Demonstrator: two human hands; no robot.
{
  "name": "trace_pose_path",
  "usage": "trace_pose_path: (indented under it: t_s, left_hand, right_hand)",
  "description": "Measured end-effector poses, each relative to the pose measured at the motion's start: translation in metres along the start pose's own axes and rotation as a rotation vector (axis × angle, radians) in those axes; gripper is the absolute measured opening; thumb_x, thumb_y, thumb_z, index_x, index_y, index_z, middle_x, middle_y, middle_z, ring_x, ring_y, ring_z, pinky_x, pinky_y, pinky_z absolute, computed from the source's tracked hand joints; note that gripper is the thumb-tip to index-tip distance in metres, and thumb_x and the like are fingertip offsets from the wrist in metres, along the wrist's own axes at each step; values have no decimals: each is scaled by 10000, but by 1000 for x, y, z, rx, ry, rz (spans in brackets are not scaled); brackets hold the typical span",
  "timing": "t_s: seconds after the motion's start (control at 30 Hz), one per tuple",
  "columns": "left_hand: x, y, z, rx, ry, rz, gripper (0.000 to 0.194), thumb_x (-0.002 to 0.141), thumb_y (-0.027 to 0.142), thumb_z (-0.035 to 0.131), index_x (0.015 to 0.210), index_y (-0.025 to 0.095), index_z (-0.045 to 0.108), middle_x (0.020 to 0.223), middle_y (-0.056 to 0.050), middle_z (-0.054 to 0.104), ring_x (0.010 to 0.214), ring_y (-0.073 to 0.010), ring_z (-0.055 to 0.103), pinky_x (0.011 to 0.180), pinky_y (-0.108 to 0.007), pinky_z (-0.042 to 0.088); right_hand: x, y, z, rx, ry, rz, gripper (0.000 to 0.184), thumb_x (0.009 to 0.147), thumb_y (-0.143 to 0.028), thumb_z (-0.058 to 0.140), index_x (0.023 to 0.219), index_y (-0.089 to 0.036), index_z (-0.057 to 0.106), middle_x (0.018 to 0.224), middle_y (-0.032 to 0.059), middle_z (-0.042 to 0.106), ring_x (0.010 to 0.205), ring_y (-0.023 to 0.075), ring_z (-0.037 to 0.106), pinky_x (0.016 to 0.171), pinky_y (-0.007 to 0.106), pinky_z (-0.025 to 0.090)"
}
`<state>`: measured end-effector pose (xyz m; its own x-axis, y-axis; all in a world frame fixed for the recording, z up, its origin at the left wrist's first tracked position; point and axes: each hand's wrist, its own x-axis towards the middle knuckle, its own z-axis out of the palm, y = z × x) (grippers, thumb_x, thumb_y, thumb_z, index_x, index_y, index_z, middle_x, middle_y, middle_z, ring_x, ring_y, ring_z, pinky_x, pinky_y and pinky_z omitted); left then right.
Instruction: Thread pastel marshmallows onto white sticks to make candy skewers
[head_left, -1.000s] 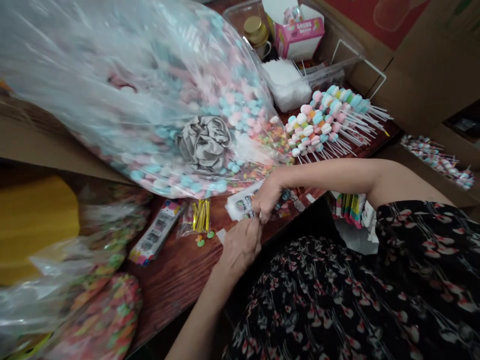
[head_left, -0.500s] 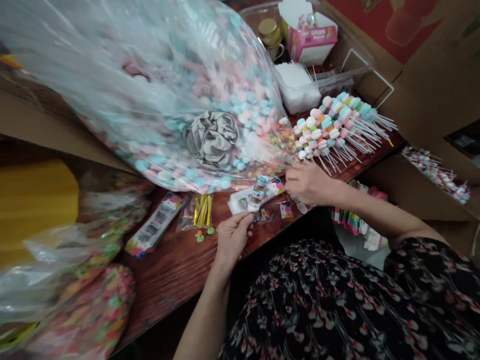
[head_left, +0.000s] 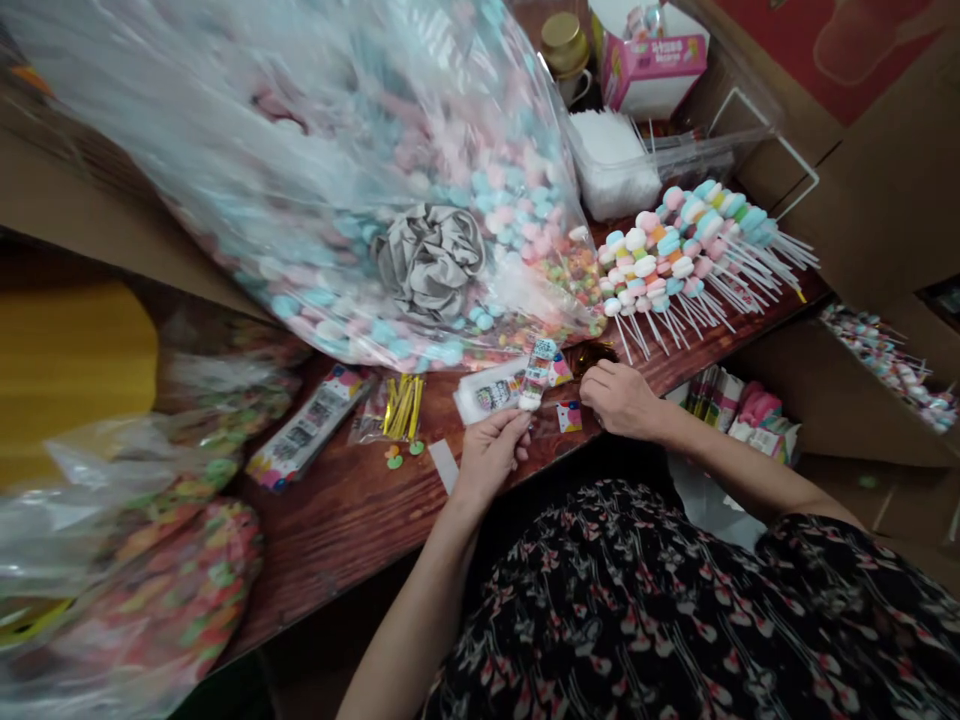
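My left hand (head_left: 489,458) grips a bagged marshmallow skewer (head_left: 537,373), held upright in clear film with a printed label. My right hand (head_left: 619,400) rests at the edge of the wooden table (head_left: 337,520), its fingers pinched closed beside a small printed card (head_left: 568,416). Nothing shows between those fingers. A white printed sheet (head_left: 487,393) lies just beyond my left hand. Gold twist ties in a clear packet (head_left: 403,408) sit further left. A huge clear bag of pink and blue marshmallows (head_left: 420,170), gathered with a grey fabric tie (head_left: 429,262), slumps over the table's far side.
Loose marshmallow skewers (head_left: 667,255) lie fanned at the right of the table. Behind them stand a white tub (head_left: 611,165), a gold-lidded jar (head_left: 564,40) and a pink box (head_left: 649,60). Bags of colourful sweets (head_left: 172,590) crowd the left, and a cardboard box of skewers (head_left: 889,365) sits right.
A second ago my hands were together at the skewer. My right hand has since moved away to the right and down to the table edge, and my left hand now holds the skewer upright.
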<state>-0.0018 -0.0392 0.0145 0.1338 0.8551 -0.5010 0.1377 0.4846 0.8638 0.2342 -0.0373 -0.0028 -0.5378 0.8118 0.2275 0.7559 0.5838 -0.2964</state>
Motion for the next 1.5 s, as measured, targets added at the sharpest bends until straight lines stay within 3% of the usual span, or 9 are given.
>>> trace_pose_path:
  t_s: [0.2,0.4,0.53,0.63,0.77,0.93,1.2,1.37,1.5]
  left_hand:
    - [0,0,6,-18,-4,-26,318,700,458,703,736,145,670,515,46,552,363,-41,446,330,-137,287]
    - [0,-1,9,6,-17,0,296,733,446,670,726,150,649,537,43,550,393,-47,466,355,-137,315]
    - [-2,1,7,21,-20,18,274,735,429,660,726,155,656,535,41,550,399,-55,468,367,-151,310]
    - [-5,4,8,29,-45,68,252,747,396,637,671,156,638,519,42,540,391,-51,436,385,-165,302]
    - [-9,6,9,38,-52,183,258,791,348,586,619,157,600,513,45,504,423,-54,419,434,-177,321]
    - [-14,0,4,65,-37,238,234,814,351,574,692,160,632,556,37,515,469,-72,426,474,-193,333]
    - [-12,-10,1,68,-38,230,297,847,399,564,657,170,571,566,37,496,471,-74,420,479,-199,321]
    - [-6,-14,-1,80,-30,251,284,876,382,534,694,167,572,573,45,477,481,-69,399,486,-196,317]
    - [-2,-18,-3,113,-27,303,327,883,400,531,662,162,568,572,38,478,500,-75,407,497,-197,330]
  right_hand:
    - [9,1,-13,606,215,211,148,925,-189,465,807,-170,553,740,3,557,702,127,507,669,254,400]
    - [7,-13,-9,837,232,439,147,861,-205,581,976,-153,657,791,6,681,684,114,607,660,239,472]
    - [2,-37,-16,934,431,460,160,839,-245,641,975,-181,695,791,9,700,699,125,633,670,252,512]
    - [8,-55,-17,999,499,368,122,823,-257,677,921,-197,718,793,17,707,730,140,644,706,277,526]
    - [23,-69,7,939,435,264,139,861,-253,630,938,-204,735,831,39,728,764,152,655,756,306,529]
    - [28,-71,33,686,470,159,242,909,-158,502,983,-181,731,771,56,706,742,153,638,734,311,515]
    - [31,-65,28,589,355,98,275,912,-119,476,1034,-183,714,769,47,689,741,150,586,720,289,501]
    - [33,-57,25,614,233,32,366,867,-72,477,1182,-158,641,886,63,697,751,146,576,713,291,504]
    - [35,-53,24,599,206,11,459,841,-54,476,1279,-162,567,849,45,680,792,160,600,776,316,522]
